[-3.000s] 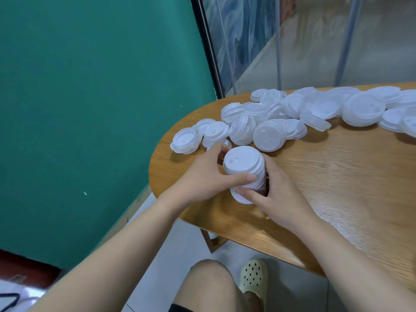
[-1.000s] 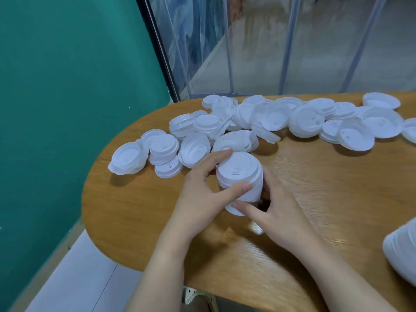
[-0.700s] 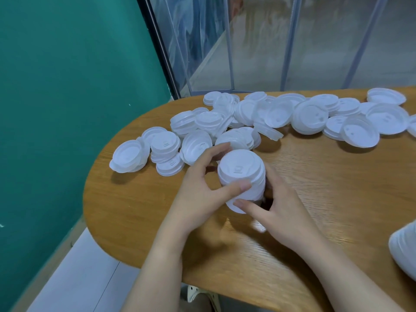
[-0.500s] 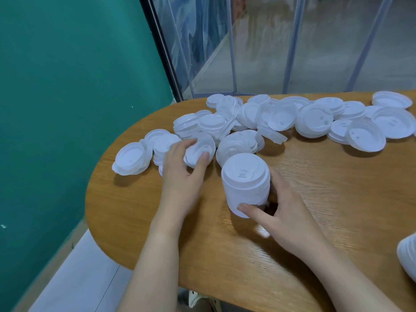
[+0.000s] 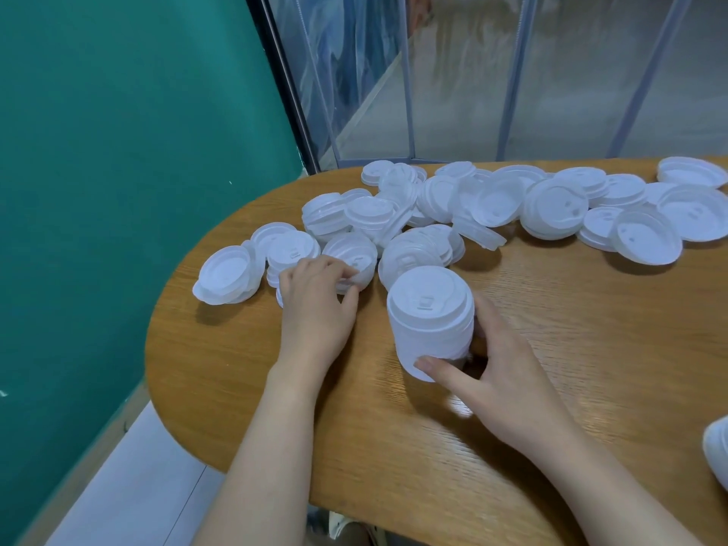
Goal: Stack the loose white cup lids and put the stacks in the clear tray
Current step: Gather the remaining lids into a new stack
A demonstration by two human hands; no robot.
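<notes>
A tall stack of white cup lids [image 5: 431,317] stands on the wooden table [image 5: 571,348]. My right hand [image 5: 488,368] holds its lower right side, thumb curled at the base and fingers behind it. My left hand [image 5: 315,305] lies further left, its fingers curled over a small loose pile of lids [image 5: 350,258]. Many loose white lids [image 5: 492,202] are scattered across the far part of the table. The clear tray is not in view.
A teal wall [image 5: 118,151] stands left of the table's rounded end. Clear plastic sheeting with grey poles [image 5: 472,72] hangs behind the table. Part of another white lid stack [image 5: 719,451] shows at the right edge.
My left hand has let go of the tall stack and moved left to the loose lids. My right hand stays on the stack.
</notes>
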